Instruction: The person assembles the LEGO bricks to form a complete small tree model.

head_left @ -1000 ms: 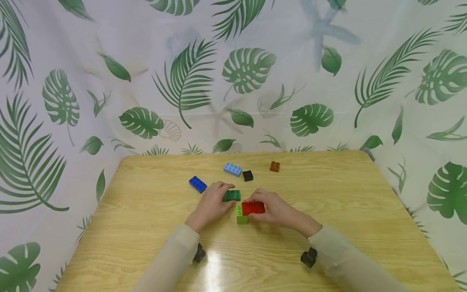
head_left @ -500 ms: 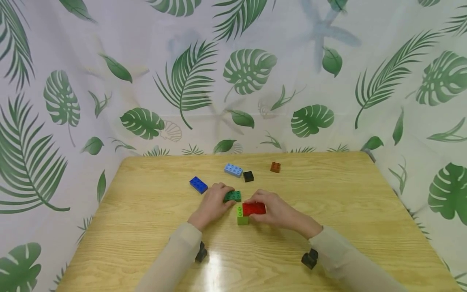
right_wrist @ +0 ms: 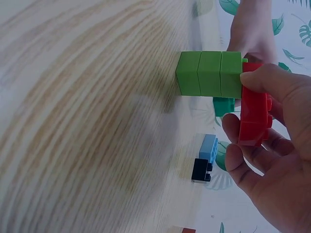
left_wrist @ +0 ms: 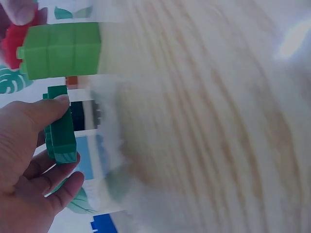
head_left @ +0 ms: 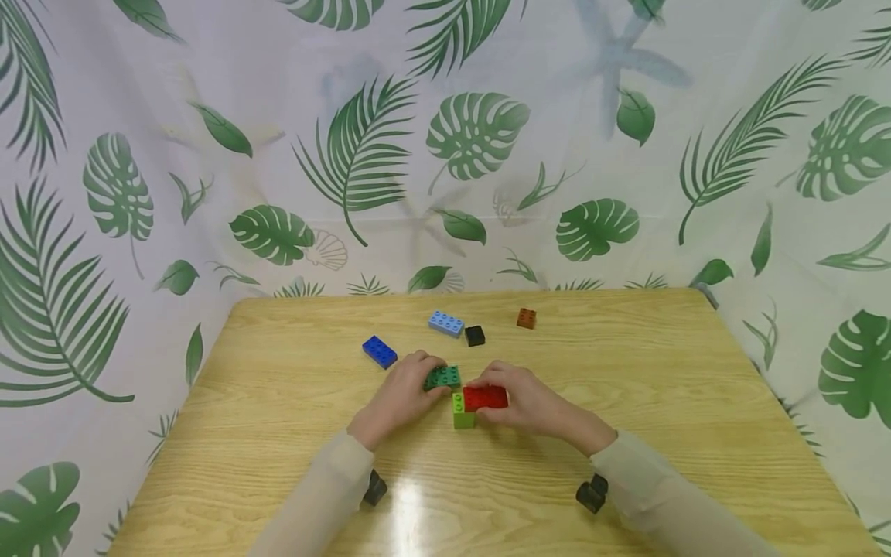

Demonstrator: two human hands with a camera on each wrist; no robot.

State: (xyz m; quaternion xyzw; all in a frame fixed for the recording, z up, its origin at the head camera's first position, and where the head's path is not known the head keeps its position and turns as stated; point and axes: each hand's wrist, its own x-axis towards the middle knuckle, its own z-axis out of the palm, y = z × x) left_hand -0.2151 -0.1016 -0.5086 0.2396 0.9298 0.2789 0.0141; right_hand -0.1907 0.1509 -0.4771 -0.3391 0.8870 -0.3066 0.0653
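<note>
With my right hand (head_left: 518, 398) I was grasping the red building brick (head_left: 485, 398), the thumb on its near long side and the other fingers around its far side. This brick lay on top of the lime-green tower (right_wrist: 209, 74), made of three blocks, and it reached out to the right over the edge; one row of lime studs stayed uncovered. If it was pressed fully down, I cannot tell.

My left hand (head_left: 407, 387) was pinching the dark green brick (left_wrist: 63, 128), which was raised above the wooden table (head_left: 278, 449), studs up, near the tower but apart from it. Behind my hands lay the dark blue brick (head_left: 379, 352), the light blue brick (head_left: 446, 323), the black brick (head_left: 475, 336) and the brown brick (head_left: 527, 318).

I judged these bricks to be hard plastic: light, stiff, not easily broken, a little slippery on the smooth walls. The best hold seemed to be across the long sides, with studs and underside free. The narrow tower, I thought, could tip from a sideways push on the overhanging end.
</note>
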